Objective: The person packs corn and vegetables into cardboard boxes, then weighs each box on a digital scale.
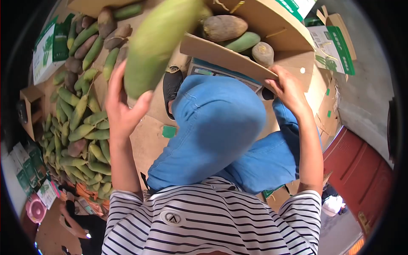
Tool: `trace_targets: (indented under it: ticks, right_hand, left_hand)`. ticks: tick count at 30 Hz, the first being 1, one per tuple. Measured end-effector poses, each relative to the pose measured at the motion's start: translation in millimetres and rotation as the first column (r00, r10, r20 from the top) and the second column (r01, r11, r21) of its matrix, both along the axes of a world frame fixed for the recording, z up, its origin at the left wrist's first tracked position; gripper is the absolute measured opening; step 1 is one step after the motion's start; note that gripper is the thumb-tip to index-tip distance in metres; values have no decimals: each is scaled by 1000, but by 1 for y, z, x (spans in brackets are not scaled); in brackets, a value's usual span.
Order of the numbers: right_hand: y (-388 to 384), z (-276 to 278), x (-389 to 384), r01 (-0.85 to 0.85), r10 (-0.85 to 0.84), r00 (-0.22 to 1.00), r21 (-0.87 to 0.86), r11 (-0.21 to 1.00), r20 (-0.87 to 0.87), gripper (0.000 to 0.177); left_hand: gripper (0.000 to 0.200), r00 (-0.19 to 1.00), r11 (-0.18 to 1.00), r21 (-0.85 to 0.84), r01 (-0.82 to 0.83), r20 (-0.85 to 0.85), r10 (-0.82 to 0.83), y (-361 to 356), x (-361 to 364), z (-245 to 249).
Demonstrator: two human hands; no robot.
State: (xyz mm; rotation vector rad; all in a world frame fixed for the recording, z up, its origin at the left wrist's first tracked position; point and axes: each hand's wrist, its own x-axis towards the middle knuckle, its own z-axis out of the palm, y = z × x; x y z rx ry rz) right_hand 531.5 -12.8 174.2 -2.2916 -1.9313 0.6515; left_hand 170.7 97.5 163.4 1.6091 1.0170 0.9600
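My left hand holds a large green radish, raised close to the camera and slightly blurred. The thumb presses its lower end, and the fingers lie along its left side. My right hand pinches the near edge of an open cardboard box. Inside the box lie a brownish-purple radish, a green radish and a paler round-ended one. Under the box shows a scale with a small display; the box hides most of it.
A big heap of green radishes covers the floor at left, with brownish ones mixed in. Green-and-white cartons stand at far left and upper right. Another person is at lower left. A red door is at right.
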Motion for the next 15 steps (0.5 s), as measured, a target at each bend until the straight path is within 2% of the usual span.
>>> trace_targets:
  ticks: [1, 3, 6, 7, 10, 13, 15]
  right_hand:
    - [-1, 1, -1, 8, -8, 1000, 0, 1000, -15, 23]
    - [-3, 0, 0, -31, 31, 999, 3, 1000, 24, 24]
    - [-8, -5, 8, -107, 102, 993, 77, 991, 57, 23]
    - [-9, -4, 7, -104, 100, 994, 82, 991, 52, 23]
    - [-12, -5, 8, -110, 106, 993, 111, 988, 42, 26]
    - [-11, -2, 8, -137, 135, 990, 64, 989, 41, 28]
    - [-12, -5, 8, -134, 131, 990, 56, 989, 61, 28]
  left_hand:
    - [63, 992, 983, 146, 115, -68, -106, 12, 21, 22]
    - [60, 937, 902, 294, 316, -243, -249, 28, 62, 55]
    - [56, 803, 841, 277, 466, -531, -270, 33, 106, 77]
    - [52, 826, 783, 445, 434, -545, -147, 29, 113, 82]
    - [51, 882, 755, 537, 376, -457, -114, 7, 126, 115]
    - [48, 889, 660, 625, 416, -433, -151, -16, 149, 158]
    - [37, 876, 599, 660, 453, -456, -160, -21, 169, 174]
